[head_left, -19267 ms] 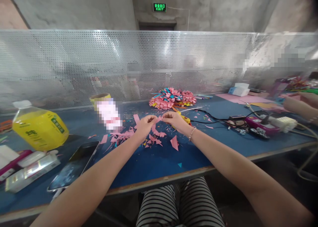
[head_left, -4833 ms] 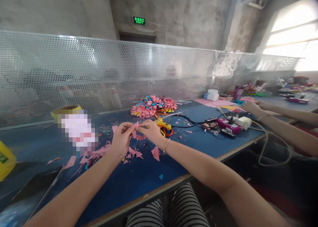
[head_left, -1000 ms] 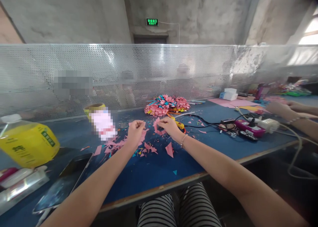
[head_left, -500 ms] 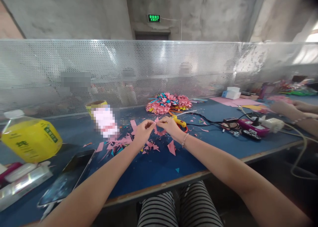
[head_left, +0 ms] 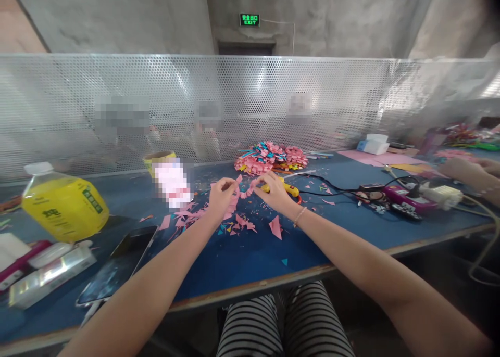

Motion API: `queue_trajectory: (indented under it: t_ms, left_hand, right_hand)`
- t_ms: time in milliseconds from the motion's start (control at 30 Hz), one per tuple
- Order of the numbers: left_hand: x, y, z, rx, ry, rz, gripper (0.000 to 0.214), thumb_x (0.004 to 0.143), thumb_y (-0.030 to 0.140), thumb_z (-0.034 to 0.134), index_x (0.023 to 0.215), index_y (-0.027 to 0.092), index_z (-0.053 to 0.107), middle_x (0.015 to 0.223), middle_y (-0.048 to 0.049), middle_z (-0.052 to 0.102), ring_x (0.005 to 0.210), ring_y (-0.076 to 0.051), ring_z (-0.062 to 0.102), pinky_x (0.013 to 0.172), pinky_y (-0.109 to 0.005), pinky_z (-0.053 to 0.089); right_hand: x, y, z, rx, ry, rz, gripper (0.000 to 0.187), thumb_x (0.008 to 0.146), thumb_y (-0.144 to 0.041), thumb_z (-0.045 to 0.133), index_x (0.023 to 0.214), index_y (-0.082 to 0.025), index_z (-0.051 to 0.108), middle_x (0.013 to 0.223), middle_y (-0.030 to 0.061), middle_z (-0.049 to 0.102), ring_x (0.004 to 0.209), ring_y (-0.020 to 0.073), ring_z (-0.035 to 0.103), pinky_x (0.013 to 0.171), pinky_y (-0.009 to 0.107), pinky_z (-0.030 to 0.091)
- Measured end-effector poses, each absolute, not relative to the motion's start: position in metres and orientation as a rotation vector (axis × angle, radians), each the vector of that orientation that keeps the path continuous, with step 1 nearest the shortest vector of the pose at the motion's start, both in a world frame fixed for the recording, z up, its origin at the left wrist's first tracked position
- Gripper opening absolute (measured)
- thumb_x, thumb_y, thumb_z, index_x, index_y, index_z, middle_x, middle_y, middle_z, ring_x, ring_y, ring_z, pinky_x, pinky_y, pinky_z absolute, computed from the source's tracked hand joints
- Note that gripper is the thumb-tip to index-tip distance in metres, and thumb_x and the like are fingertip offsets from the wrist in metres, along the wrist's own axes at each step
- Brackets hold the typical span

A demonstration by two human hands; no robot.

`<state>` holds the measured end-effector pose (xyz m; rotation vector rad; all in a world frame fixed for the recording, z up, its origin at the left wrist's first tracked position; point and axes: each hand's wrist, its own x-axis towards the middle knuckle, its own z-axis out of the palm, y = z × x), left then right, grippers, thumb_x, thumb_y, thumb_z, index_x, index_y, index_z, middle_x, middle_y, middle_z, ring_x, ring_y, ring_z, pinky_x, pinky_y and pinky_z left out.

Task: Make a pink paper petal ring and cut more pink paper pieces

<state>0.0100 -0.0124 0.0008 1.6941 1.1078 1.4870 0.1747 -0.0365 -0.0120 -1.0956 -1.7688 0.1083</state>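
A fringed pink paper strip [head_left: 246, 193] stretches between my two hands over the blue table. My left hand [head_left: 222, 194] pinches its left end between thumb and fingers. At its other end, my right hand [head_left: 273, 191] has the strip pinched too, and a thin bracelet circles that wrist. Just beyond my right hand lies a yellow glue gun [head_left: 289, 188], partly hidden by the fingers. Pink paper scraps [head_left: 191, 216] are scattered under and left of my left hand. Behind the hands sits a pile of pink and blue fringed paper flowers [head_left: 260, 159].
On the left stand a bottle of yellow liquid [head_left: 64, 206], a dark phone [head_left: 119, 266] and a lit phone [head_left: 172, 182] against a yellow roll [head_left: 158, 159]. To the right are a purple power strip [head_left: 410, 198], cables and a tissue box [head_left: 373, 144]. Another person's hand [head_left: 461, 169] is at far right.
My hands have moved apart from fingertips close together, and the fringed pink strip now shows spread between them. The whole view has shifted slightly.
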Motion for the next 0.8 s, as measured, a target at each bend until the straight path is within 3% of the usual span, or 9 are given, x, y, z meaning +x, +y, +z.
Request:
queue_trajectory:
  t_ms: [100,333,667,800]
  left_hand:
    - [0.009,-0.01,0.0,1.681,1.139,1.486,0.012,0.066,0.029,0.059,0.062,0.017,0.058,0.06,0.0012,0.056,0.06,-0.012,0.05,0.063,-0.024,0.039]
    - [0.009,-0.003,-0.007,1.701,1.206,1.481,0.013,0.065,0.029,0.06,0.062,0.017,0.055,0.06,0.002,0.055,0.059,-0.011,0.049,0.059,-0.023,0.038]
    - [0.009,-0.004,-0.005,1.65,1.206,1.453,0.016,0.065,0.031,0.06,0.062,0.017,0.055,0.06,0.0019,0.055,0.06,-0.012,0.05,0.061,-0.024,0.038]
    - [0.009,-0.005,-0.004,1.645,1.21,1.454,0.015,0.064,0.031,0.06,0.061,0.017,0.055,0.061,0.0016,0.055,0.06,-0.012,0.05,0.062,-0.025,0.038]
  right_hand:
    - [0.169,-0.041,-0.017,-0.974,-2.143,0.21,0.014,0.077,-0.027,0.053,0.072,-0.017,0.061,0.071,0.0028,0.057,0.07,0.013,0.052,0.07,0.026,0.041]
    - [0.148,-0.045,-0.034,-1.0,-2.416,0.09,0.025,0.071,-0.04,0.061,0.075,-0.016,0.065,0.081,0.0069,0.058,0.081,0.0167,0.052,0.076,0.028,0.041]
    - [0.145,-0.047,-0.03,-0.86,-2.452,0.237,0.004,0.07,-0.016,0.058,0.074,-0.016,0.058,0.079,0.0039,0.058,0.077,0.0139,0.051,0.075,0.027,0.041]
    - [0.146,-0.049,-0.027,-0.839,-2.412,0.402,0.007,0.069,-0.013,0.055,0.075,-0.016,0.056,0.075,0.0015,0.059,0.069,0.0117,0.052,0.068,0.025,0.042]
